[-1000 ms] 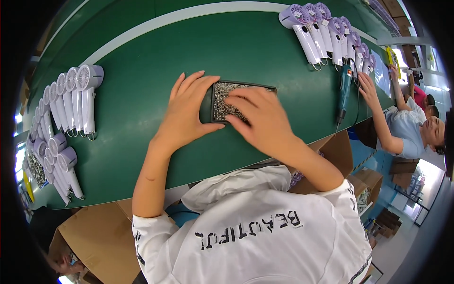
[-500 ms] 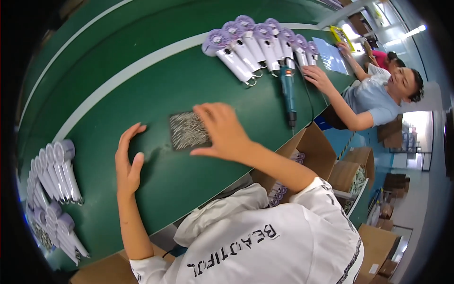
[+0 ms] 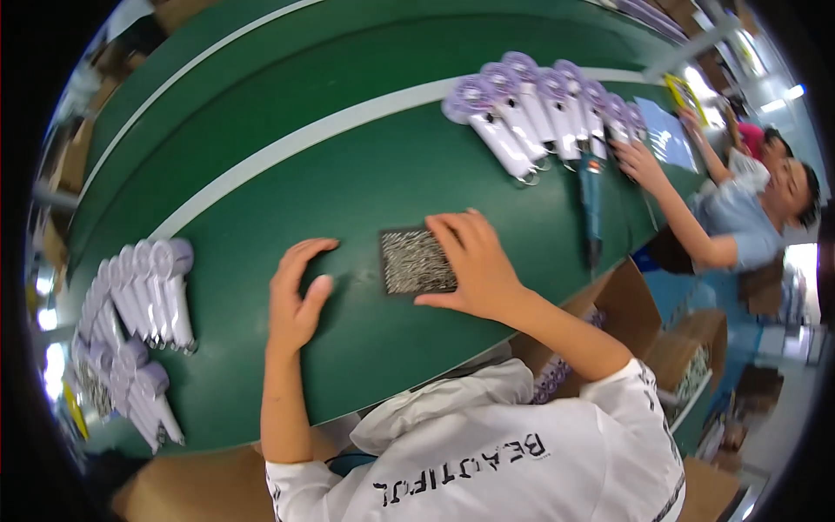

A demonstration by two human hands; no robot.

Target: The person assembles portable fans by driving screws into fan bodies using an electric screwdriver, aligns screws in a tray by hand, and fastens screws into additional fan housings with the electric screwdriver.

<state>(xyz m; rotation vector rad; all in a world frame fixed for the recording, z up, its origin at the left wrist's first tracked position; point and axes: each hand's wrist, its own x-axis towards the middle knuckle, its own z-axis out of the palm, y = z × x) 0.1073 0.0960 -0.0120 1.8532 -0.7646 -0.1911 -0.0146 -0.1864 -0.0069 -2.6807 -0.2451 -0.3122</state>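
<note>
A shallow dark square tray (image 3: 384,261) lies on the green table, filled with small silvery metal pieces (image 3: 416,263) that look like screws. Its right side is gripped by my right hand (image 3: 477,270), the thumb at the near edge and the fingers over the far corner. My left hand (image 3: 297,300) is held over the table left of the tray, apart from it. Its fingers are curved and spread from the thumb, with nothing between them.
White handheld fans with purple heads stand grouped at far right (image 3: 513,130) and at left (image 3: 165,296). A teal electric screwdriver (image 3: 591,204) lies at right, beside a co-worker's hand (image 3: 642,165). Below the table edge, an open cardboard box (image 3: 622,304) holds more fans.
The whole view has shifted, so the table and everything on it appear farther right. My right hand, blurred before, is now steadier at the tray's right side. My left hand stays open.
</note>
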